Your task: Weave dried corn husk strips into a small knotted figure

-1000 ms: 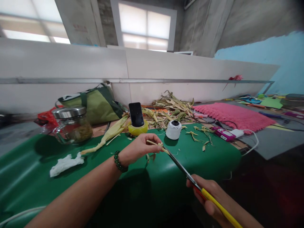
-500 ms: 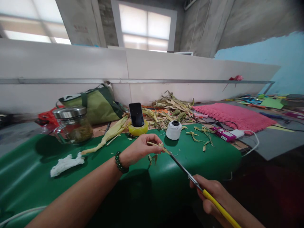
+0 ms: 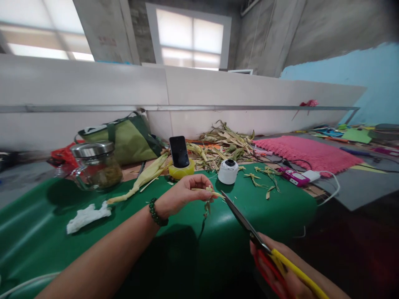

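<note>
Between the thumb and fingers of my left hand (image 3: 187,193) is a small knotted piece of corn husk (image 3: 209,190), with thin ends sticking out to both sides. A darker strand hangs below those fingers. My right hand (image 3: 283,265) is closed around the yellow and red handles of a pair of scissors (image 3: 249,228). The scissor tips lie just right of the husk's end, apart from it as far as I can see. Below both hands spreads a green mat (image 3: 233,245).
Behind my hands stand a phone (image 3: 179,151) on a yellow tape roll (image 3: 181,169) and a white spool (image 3: 227,172). A husk pile (image 3: 230,139) lies farther back. Left are a glass jar (image 3: 96,166), a green bag (image 3: 127,137) and white tissue (image 3: 89,216); right, a pink cloth (image 3: 305,153).
The scissors have drawn back from the husk, down and to the right, and their red handle now shows. My left hand has stayed nearly in place, with the husk turned a little.
</note>
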`<state>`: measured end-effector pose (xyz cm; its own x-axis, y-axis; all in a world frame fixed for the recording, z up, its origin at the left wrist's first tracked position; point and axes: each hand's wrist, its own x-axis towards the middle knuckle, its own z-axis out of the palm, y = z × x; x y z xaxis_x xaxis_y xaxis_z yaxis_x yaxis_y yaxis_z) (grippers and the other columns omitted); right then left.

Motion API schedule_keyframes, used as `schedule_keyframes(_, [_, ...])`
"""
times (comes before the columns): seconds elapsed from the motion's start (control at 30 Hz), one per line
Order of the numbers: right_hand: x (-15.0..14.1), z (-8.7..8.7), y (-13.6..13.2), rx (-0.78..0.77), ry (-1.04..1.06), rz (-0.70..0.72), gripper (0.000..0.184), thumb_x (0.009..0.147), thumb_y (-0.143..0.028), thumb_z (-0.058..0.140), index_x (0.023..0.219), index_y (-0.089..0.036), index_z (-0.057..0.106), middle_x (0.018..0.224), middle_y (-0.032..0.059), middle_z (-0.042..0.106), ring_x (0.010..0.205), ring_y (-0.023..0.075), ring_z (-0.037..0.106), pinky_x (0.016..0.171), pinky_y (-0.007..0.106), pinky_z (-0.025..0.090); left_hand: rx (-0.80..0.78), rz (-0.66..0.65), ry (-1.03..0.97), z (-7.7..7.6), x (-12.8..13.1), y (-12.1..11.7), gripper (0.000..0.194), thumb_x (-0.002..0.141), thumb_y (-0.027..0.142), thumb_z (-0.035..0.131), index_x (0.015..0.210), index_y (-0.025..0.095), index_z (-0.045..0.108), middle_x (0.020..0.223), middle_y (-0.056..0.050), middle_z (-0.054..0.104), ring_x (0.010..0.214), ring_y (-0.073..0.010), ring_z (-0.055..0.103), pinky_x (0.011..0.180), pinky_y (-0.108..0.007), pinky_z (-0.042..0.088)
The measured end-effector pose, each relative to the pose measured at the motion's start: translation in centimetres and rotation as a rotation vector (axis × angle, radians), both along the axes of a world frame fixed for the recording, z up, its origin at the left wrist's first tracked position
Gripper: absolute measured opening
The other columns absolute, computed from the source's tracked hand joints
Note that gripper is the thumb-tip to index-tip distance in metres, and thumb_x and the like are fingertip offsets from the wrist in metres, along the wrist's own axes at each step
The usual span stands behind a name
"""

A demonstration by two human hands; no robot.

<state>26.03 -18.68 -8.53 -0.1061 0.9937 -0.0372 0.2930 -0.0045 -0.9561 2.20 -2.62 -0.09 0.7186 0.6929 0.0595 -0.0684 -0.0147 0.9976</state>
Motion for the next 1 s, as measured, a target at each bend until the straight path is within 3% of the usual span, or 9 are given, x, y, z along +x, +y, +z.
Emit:
schedule_keyframes(0.13, [-0.2,0.9,-0.3,-0.028,0.024,0.026,0.047,0.079,-0.061,0.056,0.102,-0.02,0.057,0.073,0.0059,0.063,0.064,0.0183,0.06,0.061,0.03,0.049,0.001,0.068,0.018,-0.2,0.1,0.1,0.036,0.059,0.027,0.082,0.081,0.016,0.056,0.073,-0.001,0.067,0.065,-0.0122,0.063,0.059,-0.022,0.046])
schedule_keyframes(0.3, [-0.2,0.2,0.6,0.053,0.142,-0.005,0.045,0.083,-0.057,0.054,0.106,-0.019,0.052,0.074,0.0057,0.064,0.07,0.0202,0.063,0.068,0.035,0.051,0.051,0.126,0.052,-0.1,0.1,-0.1,0.035,0.061,0.031,0.08,0.076,0.016,0.052,0.063,0.004,0.059,0.055,-0.0079,0.055,0.051,-0.018,0.04])
schedule_keyframes(0.43, [-0.2,-0.7,0.8,0.084,0.208,-0.048,0.039,0.086,-0.053,0.052,0.106,-0.02,0.049,0.073,0.0044,0.063,0.069,0.0199,0.063,0.07,0.036,0.051,0.072,0.187,0.042,0.1,0.0,-0.4,0.036,0.061,0.032,0.079,0.072,0.017,0.049,0.061,0.005,0.055,0.058,-0.0093,0.058,0.051,-0.018,0.039])
schedule_keyframes(0.6, [-0.5,0.5,0.4,0.074,0.095,-0.017,0.045,0.083,-0.061,0.051,0.103,-0.02,0.052,0.078,0.0075,0.063,0.075,0.0229,0.064,0.074,0.039,0.051,0.117,0.231,0.031,-0.3,0.0,0.0,0.022,0.065,0.029,0.075,0.076,0.016,0.061,0.074,-0.001,0.062,0.066,-0.0107,0.057,0.056,-0.02,0.041])
schedule_keyframes(0.67, [-0.6,0.9,0.3,0.053,0.067,0.009,0.056,0.076,-0.068,0.055,0.107,-0.021,0.051,0.083,0.0089,0.065,0.079,0.0245,0.064,0.078,0.041,0.05,0.116,0.24,-0.035,-0.4,0.1,0.2,0.021,0.064,0.027,0.075,0.075,0.015,0.062,0.075,-0.001,0.062,0.069,-0.0107,0.057,0.063,-0.021,0.044])
schedule_keyframes(0.8, [-0.8,-0.3,1.2,0.022,0.125,0.102,0.076,0.06,-0.083,0.055,0.105,-0.023,0.054,0.09,0.0101,0.064,0.091,0.0272,0.063,0.086,0.04,0.048,0.121,0.308,-0.107,-0.6,0.3,0.2,0.025,0.061,0.022,0.077,0.074,0.015,0.057,0.072,0.002,0.057,0.067,-0.0083,0.053,0.063,-0.02,0.043])
schedule_keyframes(0.87, [-0.7,-1.6,2.0,-0.015,0.115,0.139,0.077,0.057,-0.087,0.051,0.099,-0.023,0.055,0.084,0.009,0.063,0.089,0.0259,0.063,0.08,0.037,0.049,0.099,0.362,-0.148,-0.6,0.4,0.2,0.033,0.059,0.018,0.078,0.083,0.016,0.056,0.072,0.004,0.056,0.067,-0.0082,0.053,0.063,-0.02,0.043])
schedule_keyframes(0.93, [-0.6,-2.7,2.5,-0.026,0.138,0.164,0.089,0.049,-0.093,0.046,0.103,-0.022,0.052,0.082,0.0064,0.059,0.068,0.0187,0.06,0.062,0.03,0.048,0.061,0.392,-0.172,-0.7,0.5,0.1,0.05,0.058,0.016,0.078,0.102,0.018,0.054,0.073,0.004,0.057,0.068,-0.0091,0.055,0.063,-0.021,0.044])
schedule_keyframes(1.0, [-0.5,-3.0,2.6,-0.003,0.144,0.164,0.103,0.04,-0.097,0.042,0.109,-0.021,0.048,0.081,0.003,0.055,0.049,0.0086,0.046,0.045,0.023,0.037,0.031,0.38,-0.162,-0.6,0.6,0.0,0.065,0.057,0.015,0.077,0.117,0.017,0.051,0.072,0.004,0.057,0.067,-0.0093,0.055,0.063,-0.022,0.044])
